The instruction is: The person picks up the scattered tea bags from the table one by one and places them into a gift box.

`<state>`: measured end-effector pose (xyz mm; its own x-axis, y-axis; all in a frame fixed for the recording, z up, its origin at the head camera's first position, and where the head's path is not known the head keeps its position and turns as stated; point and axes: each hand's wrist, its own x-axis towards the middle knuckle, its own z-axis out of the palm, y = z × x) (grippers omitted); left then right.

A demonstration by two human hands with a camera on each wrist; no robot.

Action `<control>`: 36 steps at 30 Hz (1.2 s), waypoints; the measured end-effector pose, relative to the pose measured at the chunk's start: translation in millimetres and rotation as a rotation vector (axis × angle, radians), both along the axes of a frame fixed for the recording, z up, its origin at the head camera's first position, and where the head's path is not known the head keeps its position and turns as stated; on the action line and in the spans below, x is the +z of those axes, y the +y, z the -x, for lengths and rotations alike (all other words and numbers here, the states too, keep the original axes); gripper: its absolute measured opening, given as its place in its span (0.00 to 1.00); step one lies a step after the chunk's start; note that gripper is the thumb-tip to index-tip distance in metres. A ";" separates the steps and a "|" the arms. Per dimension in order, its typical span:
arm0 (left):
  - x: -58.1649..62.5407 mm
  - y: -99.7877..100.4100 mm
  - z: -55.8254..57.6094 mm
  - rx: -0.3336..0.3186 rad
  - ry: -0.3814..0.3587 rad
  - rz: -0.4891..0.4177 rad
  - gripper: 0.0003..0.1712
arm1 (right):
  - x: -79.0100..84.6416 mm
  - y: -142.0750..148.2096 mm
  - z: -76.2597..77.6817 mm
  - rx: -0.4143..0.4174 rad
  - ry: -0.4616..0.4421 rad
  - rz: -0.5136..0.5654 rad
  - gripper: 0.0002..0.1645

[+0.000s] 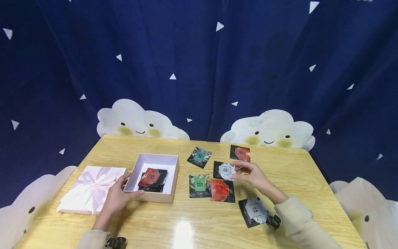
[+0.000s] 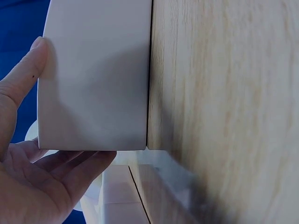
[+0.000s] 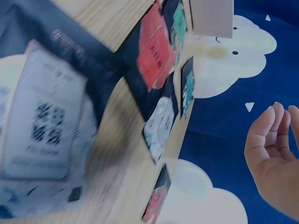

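Note:
My left hand [image 1: 119, 195] holds the near left corner of a pale pink open box [image 1: 155, 197]. In the left wrist view the thumb presses the box wall [image 2: 96, 84] near its rim, and the other fingers lie against the adjoining side. Inside the box is a small pile of dark sachets, a red-labelled sachet [image 1: 150, 177] on top. My right hand [image 1: 253, 176] hovers at the right edge of a white-labelled black sachet [image 1: 224, 170], fingers loosely bent. Nothing shows between those fingers in the right wrist view, where the hand [image 3: 273, 154] is apart from the sachets.
A pink lid with a ribbon bow [image 1: 93, 186] lies left of the box. Around the white-labelled sachet lie green-labelled sachets [image 1: 199, 185], red-labelled sachets [image 1: 222, 190] and a grey-labelled sachet [image 1: 253, 211] by the right wrist. A dark blue curtain [image 1: 199, 52] hangs behind the table.

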<state>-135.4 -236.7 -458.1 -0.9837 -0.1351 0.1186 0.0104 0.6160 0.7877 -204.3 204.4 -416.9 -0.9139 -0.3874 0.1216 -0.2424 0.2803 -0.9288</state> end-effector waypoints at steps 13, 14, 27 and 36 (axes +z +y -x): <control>-1.2 0.4 0.3 0.007 -0.015 -0.005 0.49 | -8.1 34.4 -5.1 0.063 -0.004 -0.078 0.27; -1.3 0.3 0.4 0.007 -0.014 -0.004 0.49 | -9.4 37.3 -5.5 0.071 -0.010 -0.086 0.28; -2.1 -0.9 1.5 0.005 0.003 0.007 0.48 | -42.9 76.0 -6.5 0.125 -0.059 -0.190 0.31; -3.1 -1.2 2.4 0.000 0.003 0.001 0.49 | -63.8 99.8 -10.2 0.179 0.063 -0.379 0.32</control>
